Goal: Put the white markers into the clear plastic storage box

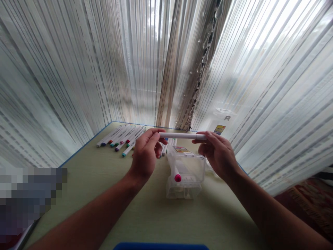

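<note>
Both hands hold one white marker (180,135) level above the table, one hand at each end. My left hand (146,152) pinches its left end between thumb and fingers. My right hand (217,152) grips the right end. Below the marker stands a clear plastic box (185,172) with one marker upright in it, its pink cap (178,178) showing. A row of several white markers (121,137) with coloured caps lies on the table at the back left.
The pale green table (104,194) is hemmed by sheer striped curtains (78,76) on the left, back and right. A clear packet with a yellow label (220,129) lies behind my right hand. A blue edge (161,247) shows at the bottom.
</note>
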A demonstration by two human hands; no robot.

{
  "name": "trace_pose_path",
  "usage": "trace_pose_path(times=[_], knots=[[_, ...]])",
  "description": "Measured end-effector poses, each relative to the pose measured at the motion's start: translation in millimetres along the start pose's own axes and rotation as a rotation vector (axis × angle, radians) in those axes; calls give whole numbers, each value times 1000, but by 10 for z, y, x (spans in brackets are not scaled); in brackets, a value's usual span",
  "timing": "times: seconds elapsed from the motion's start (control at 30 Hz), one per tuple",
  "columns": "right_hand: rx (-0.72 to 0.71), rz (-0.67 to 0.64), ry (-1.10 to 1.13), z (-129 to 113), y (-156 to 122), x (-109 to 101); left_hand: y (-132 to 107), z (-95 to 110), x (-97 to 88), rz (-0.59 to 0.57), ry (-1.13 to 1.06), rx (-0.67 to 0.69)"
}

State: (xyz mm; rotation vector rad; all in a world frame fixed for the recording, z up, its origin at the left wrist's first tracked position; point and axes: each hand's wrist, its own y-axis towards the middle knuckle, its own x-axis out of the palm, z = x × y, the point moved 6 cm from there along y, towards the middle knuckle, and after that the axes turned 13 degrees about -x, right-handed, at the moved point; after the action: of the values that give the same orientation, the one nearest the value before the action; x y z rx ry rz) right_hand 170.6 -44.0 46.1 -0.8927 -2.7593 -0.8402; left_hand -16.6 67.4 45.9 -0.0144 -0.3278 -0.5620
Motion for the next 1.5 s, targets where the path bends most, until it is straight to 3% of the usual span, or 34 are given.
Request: trace_pose_path(times=[0.7, 0.93, 1.5], knots=[[-26, -1, -22, -28, -13, 21, 15, -5, 0, 11, 19, 51], [-13, -7, -29, -11, -7, 3, 9, -15, 2, 6, 141, 67], [-82, -7, -81, -36, -15, 15, 2, -29, 4, 7, 125, 28]])
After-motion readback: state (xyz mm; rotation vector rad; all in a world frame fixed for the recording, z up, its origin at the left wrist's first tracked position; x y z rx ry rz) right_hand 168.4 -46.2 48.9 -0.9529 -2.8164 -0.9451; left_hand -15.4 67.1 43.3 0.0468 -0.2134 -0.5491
